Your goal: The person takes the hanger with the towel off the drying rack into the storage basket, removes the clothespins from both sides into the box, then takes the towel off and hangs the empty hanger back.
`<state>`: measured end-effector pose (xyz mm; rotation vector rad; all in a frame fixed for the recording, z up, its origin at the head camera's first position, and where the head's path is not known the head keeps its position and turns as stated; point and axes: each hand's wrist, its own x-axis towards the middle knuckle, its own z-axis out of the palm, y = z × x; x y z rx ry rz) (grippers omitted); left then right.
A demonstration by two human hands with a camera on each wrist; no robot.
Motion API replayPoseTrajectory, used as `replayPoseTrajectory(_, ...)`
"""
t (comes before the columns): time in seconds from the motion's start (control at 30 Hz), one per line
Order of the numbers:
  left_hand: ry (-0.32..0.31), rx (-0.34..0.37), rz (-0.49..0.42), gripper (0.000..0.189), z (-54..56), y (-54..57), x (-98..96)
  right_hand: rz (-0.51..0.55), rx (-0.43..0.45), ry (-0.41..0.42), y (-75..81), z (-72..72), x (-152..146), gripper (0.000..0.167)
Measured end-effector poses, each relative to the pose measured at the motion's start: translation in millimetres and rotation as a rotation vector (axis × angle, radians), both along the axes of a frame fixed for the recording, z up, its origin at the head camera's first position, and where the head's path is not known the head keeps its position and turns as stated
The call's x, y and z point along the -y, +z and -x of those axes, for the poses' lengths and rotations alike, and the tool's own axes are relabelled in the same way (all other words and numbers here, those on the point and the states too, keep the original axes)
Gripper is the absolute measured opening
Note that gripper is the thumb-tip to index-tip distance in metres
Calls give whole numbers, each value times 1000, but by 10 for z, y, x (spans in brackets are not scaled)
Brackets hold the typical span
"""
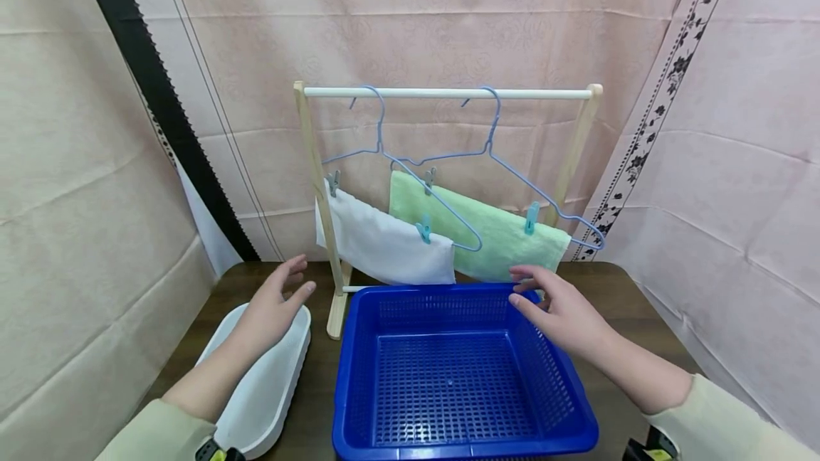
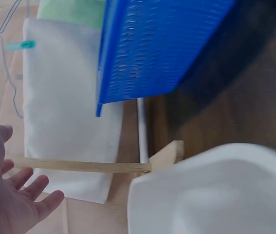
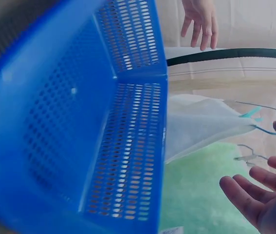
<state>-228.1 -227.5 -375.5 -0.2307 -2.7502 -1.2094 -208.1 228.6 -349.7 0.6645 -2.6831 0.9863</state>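
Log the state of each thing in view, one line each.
White cloth, hanging, clipped to the left hanger
Green cloth, hanging, clipped to the right hanger
Both hangers, hooked over the rack bar
Clips, closed on the cloths
Blue basket, open side up
White tray, open side up
Left hand, holding nothing
Right hand, holding nothing

The left hand (image 1: 275, 311) and its forearm hide part of the white tray (image 1: 275, 379) beneath. Beyond the right hand (image 1: 560, 308), the drying rack's (image 1: 435, 93) right post vanishes behind the green cloth (image 1: 493, 233). In that hand's wrist view, the blue basket (image 3: 69, 97) opposite its fingers blurs and runs off-frame; below them, a pale label (image 3: 173, 230) is cut off, unreadable.
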Motion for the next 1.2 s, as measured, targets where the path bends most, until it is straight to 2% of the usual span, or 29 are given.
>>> replayPoseTrajectory(0.07,9,-8,-52,68,66,49,13,12,8,-10,51,50,46,43)
replayPoseTrajectory(0.27,50,-37,-134,70,293,122,36,54,10,-31,211,198,171,43)
replayPoseTrajectory(0.43,74,-68,-221,67,477,203,-27,66,-8,-40,308,310,277,46)
replayPoseTrajectory(0.63,88,-77,-265,69,676,312,-127,61,-50,-61,387,425,408,52)
replayPoseTrajectory(0.97,95,-104,-348,67,920,368,-223,33,-39,-90,433,587,641,54)
replayPoseTrajectory(1.2,136,-133,-364,61,1054,397,-228,10,-69,-101,489,684,745,49)
